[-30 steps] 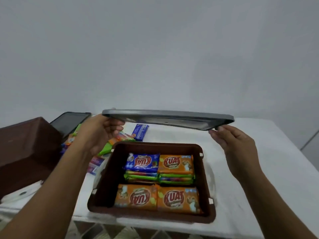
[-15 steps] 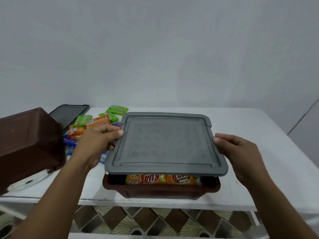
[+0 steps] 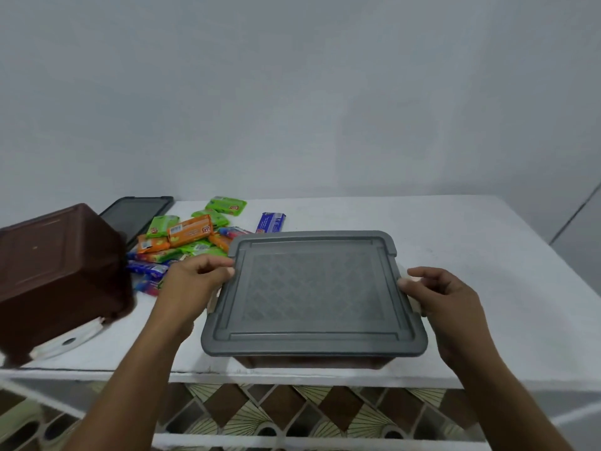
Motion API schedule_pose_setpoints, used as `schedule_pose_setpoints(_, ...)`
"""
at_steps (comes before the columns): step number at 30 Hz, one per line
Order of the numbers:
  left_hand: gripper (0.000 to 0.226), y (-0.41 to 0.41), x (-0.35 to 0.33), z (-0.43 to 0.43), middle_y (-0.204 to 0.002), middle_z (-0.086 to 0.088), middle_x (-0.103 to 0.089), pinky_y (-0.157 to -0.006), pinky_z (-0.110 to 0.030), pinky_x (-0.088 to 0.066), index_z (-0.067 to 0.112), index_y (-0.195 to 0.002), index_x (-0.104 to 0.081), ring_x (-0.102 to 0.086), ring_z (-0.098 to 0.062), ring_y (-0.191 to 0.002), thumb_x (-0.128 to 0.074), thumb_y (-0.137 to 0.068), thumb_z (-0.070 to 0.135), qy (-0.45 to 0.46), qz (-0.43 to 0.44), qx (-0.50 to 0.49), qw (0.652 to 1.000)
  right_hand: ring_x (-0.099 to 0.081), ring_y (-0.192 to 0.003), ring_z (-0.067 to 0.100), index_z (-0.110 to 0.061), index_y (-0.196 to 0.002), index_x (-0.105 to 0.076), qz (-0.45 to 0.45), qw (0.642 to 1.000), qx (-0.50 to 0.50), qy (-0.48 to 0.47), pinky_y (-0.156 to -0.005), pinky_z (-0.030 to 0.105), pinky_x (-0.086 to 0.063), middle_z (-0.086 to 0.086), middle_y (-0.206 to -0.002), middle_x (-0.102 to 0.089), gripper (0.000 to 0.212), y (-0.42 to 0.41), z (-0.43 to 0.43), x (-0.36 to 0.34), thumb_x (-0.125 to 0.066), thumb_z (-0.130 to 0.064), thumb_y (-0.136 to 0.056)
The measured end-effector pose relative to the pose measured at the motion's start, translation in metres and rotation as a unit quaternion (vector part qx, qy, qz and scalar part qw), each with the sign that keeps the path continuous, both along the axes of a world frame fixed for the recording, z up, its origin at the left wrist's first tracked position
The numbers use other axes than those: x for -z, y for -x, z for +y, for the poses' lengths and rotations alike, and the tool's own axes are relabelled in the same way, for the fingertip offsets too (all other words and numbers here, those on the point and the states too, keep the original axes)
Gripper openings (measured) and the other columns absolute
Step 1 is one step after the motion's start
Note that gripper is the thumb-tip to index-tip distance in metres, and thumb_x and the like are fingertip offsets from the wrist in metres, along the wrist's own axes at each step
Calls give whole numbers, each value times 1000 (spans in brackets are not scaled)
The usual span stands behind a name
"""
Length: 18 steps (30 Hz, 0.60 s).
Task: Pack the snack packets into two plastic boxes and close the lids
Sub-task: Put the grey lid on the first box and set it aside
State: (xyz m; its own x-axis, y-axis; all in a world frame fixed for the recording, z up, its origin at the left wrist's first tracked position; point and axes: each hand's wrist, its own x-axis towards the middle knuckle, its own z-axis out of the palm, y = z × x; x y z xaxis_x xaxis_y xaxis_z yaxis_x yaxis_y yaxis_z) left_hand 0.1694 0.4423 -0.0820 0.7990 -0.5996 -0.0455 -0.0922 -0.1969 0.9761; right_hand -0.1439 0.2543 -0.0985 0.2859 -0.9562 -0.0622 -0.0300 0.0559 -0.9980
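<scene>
You are holding the grey lid [image 3: 312,288] by its two side edges, your left grip [image 3: 192,281] pinching the left edge and your right grip [image 3: 445,297] clamping the right. This way it is sitting level and square over the brown box [image 3: 312,362] at the near edge of the counter [image 3: 471,255]. The lid is covering the rim and hiding the contents. I judge it unlatched, since the pale clips [image 3: 211,302] are lying just by your fingers. Loose snack packets [image 3: 188,232] are waiting at the back left, between this box and the tipped second box [image 3: 58,271] with its dark lid [image 3: 136,213], presumably for the next load.
</scene>
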Motion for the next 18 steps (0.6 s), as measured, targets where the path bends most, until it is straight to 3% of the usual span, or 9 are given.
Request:
schedule_pose_setpoints(4,25,-4,15,6,-106,-12,-73,-70,-44,-55,14,-104,-71,-67,-28,-81,-81,-83,23,12,125,-38,991,-70,-95,32,-16,-112,-69,5,994,-14,-108,-73,44,-59,10,-106,-72,32,0,-1,8,-78,-29,-85)
schedule_pose_setpoints(8,31,9,20,10,-107,-20,-76,-90,-63,-55,8,-109,-76,-72,-41,-98,-76,-88,31,29,263,-10,964,-69,-106,41,-7,-118,-70,-19,959,-146,-242,-94,59,-54,19,-114,-73,39,4,-2,2,-60,-36,-96)
schedule_pose_setpoints(11,28,14,16,8,-103,-22,-76,-89,-61,-56,6,-106,-76,-72,-42,-95,-74,-89,28,33,269,-17,962,-66,-113,41,-2,-126,-66,-44,946,-176,-268,-94,58,-54,23,-122,-69,45,10,-7,0,-51,-35,-100)
schedule_pose_setpoints(14,26,13,12,8,-104,-22,-76,-89,-60,-57,6,-105,-76,-72,-43,-98,-74,-90,27,33,267,-13,963,-65,-107,39,0,-131,-62,-95,927,-183,-312,-83,53,-59,23,-121,-67,50,15,-12,1,-45,-35,-100)
schedule_pose_setpoints(18,28,10,10,8,-107,-23,-75,-88,-60,-57,6,-107,-75,-71,-44,-101,-73,-90,27,23,264,-8,964,-67,-111,40,-5,-134,-61,-132,905,-185,-359,-81,57,-58,23,-133,-62,53,15,-9,6,-54,-39,-94)
